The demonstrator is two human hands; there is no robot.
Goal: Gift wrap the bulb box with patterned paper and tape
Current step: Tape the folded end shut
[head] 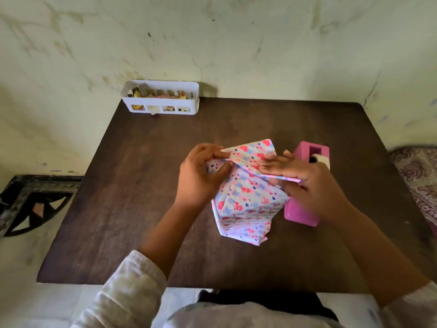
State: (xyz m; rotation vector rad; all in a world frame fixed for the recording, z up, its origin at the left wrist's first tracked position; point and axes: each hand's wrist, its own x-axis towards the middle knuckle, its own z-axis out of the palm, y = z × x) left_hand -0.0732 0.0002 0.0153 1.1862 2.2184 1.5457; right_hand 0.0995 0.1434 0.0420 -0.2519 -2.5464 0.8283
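The bulb box stands upright on the dark wooden table (pixel 123 209), fully covered by heart-patterned paper (pixel 248 200); the box itself is hidden. My left hand (pixel 201 176) pinches a folded paper flap at the top left corner. My right hand (pixel 300 178) lies over the top right, fingers stretched across the upper flap and thumb under its edge, pinching the fold. Loose paper sticks out at the bottom, toward me. A pink tape dispenser (pixel 305 209) stands just right of the box, partly behind my right hand, with a white tape roll (pixel 322 159) showing.
A white slotted plastic basket (pixel 160 97) with paper scraps sits at the table's far left edge against the wall. A patterned cloth (pixel 418 176) lies beyond the right edge. A dark frame (pixel 30 200) stands at the left, below table level.
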